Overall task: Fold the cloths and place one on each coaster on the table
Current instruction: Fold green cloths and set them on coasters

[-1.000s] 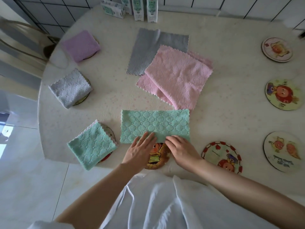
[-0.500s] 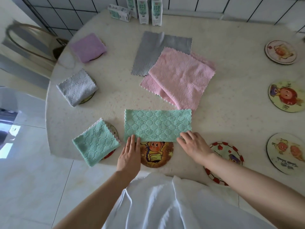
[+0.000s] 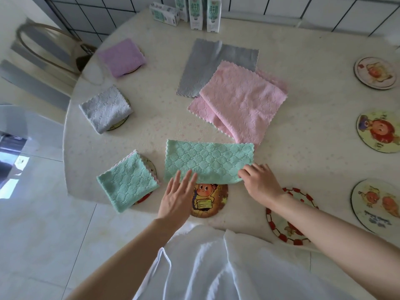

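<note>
Head view. From the left we see a small folded cloth (image 3: 127, 182) on a covered coaster (image 3: 152, 167); the left hand (image 3: 176, 198), fingers straight, touching the long green cloth (image 3: 207, 159), which overlaps a cartoon coaster (image 3: 208, 200); the right hand (image 3: 260, 184) curled at its right corner, grip uncertain.

We read this as a home dining corner. The round cream desk (image 3: 303, 131) with a faint star print carries round cartoon-printed coasters (image 3: 377, 132) and a mint-green microfibre cloth (image 3: 207, 161); green-and-white drink cartons (image 3: 195, 14) stand at its far edge. Behind it runs a white tiled wall (image 3: 281, 7), left of it a curved-back metal chair (image 3: 46, 48), below it glossy pale floor tiles (image 3: 54, 234).
</note>
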Available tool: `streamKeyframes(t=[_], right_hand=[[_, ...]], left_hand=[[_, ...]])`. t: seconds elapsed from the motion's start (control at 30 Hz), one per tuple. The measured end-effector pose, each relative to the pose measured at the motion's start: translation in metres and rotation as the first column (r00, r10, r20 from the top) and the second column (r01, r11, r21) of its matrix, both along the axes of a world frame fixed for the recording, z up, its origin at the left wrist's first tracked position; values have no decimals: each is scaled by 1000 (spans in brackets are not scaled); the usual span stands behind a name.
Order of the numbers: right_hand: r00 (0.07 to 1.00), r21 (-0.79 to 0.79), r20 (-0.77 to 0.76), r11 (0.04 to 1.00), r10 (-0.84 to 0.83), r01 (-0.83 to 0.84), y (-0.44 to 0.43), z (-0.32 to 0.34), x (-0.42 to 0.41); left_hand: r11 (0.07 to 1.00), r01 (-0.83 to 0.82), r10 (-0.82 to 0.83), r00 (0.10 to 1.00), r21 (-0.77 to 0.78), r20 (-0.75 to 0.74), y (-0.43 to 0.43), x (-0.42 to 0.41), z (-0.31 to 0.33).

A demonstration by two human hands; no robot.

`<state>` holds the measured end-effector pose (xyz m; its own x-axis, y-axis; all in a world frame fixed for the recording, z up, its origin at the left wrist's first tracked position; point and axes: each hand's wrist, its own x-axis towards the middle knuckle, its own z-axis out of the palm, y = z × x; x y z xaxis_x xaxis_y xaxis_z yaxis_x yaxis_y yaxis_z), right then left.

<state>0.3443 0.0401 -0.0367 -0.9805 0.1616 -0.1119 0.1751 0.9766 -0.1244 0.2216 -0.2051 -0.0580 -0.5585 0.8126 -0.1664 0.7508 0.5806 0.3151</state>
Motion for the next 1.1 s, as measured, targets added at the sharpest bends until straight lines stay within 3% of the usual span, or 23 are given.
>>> streamKeyframes(t=[0.1, 0.3, 0.47, 0.57, 0.67, 0.77, 0.93, 1.1], right_hand=[[991, -89, -132, 996, -4, -8, -4, 17, 4], [965, -176, -260, 981, 29, -77, -28, 45, 9], [978, -381, -204, 917, 39, -116, -25, 52, 12], [993, -445, -115, 895, -30, -25, -3, 46, 15], [999, -360, 31, 933, 15, -3, 15, 29, 17], [971, -300, 149, 945, 185, -134, 11, 10, 15], [907, -281, 38, 875, 420, -393, -3, -12, -5], [882, -335, -87, 821, 462, -463, -11, -15, -14]], left_hand=[[987, 94, -105, 992, 130, 76, 30, 14, 12], [979, 66, -111, 966, 195, 232, 73, 28, 8], [945, 132, -231, 917, 301, 324, 72, 28, 10], [945, 168, -265, 895, 280, 358, 54, 25, 6], [953, 132, -240, 879, 274, 412, 36, 24, 10], [960, 47, -181, 855, 275, 486, 21, 19, 19], [970, -124, -19, 818, 208, 575, -5, 14, 24], [976, -201, 105, 779, 87, 618, -17, 8, 26]])
